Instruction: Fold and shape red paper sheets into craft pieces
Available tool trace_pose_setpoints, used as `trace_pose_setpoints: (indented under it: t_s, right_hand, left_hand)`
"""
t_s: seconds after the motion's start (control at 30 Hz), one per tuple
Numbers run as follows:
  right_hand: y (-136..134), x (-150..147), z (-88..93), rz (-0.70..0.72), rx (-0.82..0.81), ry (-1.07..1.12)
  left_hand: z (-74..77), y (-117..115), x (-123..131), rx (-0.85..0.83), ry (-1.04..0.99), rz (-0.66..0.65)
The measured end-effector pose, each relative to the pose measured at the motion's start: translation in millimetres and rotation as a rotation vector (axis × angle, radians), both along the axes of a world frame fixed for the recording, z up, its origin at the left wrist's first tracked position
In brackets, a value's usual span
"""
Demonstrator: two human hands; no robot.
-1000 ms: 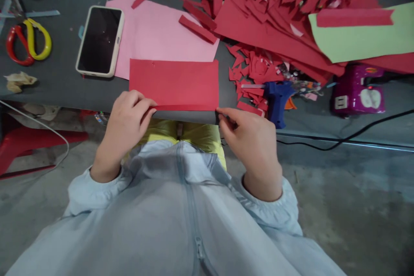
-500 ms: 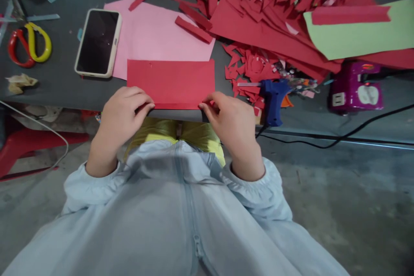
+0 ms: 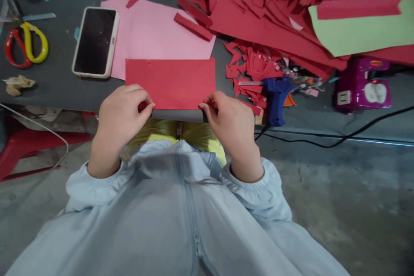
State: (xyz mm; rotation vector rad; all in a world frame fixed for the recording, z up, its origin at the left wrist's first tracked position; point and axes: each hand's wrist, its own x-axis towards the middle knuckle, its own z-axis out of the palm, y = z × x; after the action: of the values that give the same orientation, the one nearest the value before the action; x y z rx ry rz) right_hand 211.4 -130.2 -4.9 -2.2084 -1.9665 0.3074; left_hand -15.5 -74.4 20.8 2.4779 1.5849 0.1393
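A rectangular sheet of red paper (image 3: pixel 174 82) lies flat at the table's front edge, its far side meeting a larger pink sheet (image 3: pixel 152 28). My left hand (image 3: pixel 124 110) pinches its near edge left of the middle, thumb against fingertips. Toward the right end of that same edge, my right hand (image 3: pixel 229 116) has thumb and fingers closed on the paper. Fingers partly cover the paper's near corners. A phone (image 3: pixel 95 42) with a pale case rests beyond my left hand. To the right of my right hand lies a blue glue gun (image 3: pixel 276 99).
Red and yellow-handled scissors (image 3: pixel 27 43) lie at the far left, near a crumpled tan scrap (image 3: pixel 18 84). Red paper scraps (image 3: pixel 255 62) spread across the back right. A green sheet (image 3: pixel 365 30) and a purple device (image 3: pixel 364 86) with a black cord (image 3: pixel 343 138) sit rightward.
The narrow folded strip along the red paper's near edge no longer shows; that edge now looks flat. Both hands keep nearly the same places. The view has shifted slightly.
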Motion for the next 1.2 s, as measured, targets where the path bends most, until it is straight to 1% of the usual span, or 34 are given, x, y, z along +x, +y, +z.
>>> trace_pose_setpoints:
  t_s: [0.1, 0.43, 0.6, 0.7, 0.77, 0.87, 1.2]
  right_hand:
    - [-0.7, -0.4, -0.4, 0.001, -0.007, 0.001]
    - [-4.9, -0.7, -6.6, 0.036, 0.079, -0.037]
    - [-14.9, -8.7, -8.1, 0.145, 0.200, -0.113]
    - [-24.7, -18.7, -8.6, 0.209, 0.260, -0.107]
    - [-30.5, -25.7, -9.5, 0.247, 0.275, -0.088]
    - [-36.2, -34.3, -12.0, 0.288, 0.252, -0.058]
    - [-43.7, -50.8, -16.0, 0.206, 0.206, -0.103]
  left_hand:
    - [2.3, 0.0, 0.8, -0.002, 0.023, -0.009]
    - [4.9, -0.5, 3.1, 0.007, 0.064, -0.030]
    - [4.6, -1.5, 2.7, 0.017, 0.073, -0.047]
    - [4.0, -2.1, 2.0, 0.030, 0.085, -0.059]
    - [3.2, -2.3, 1.3, 0.046, 0.089, -0.063]
    - [2.0, -2.3, 0.1, 0.059, 0.076, -0.067]
    - [5.5, -0.8, 1.7, 0.012, 0.064, -0.074]
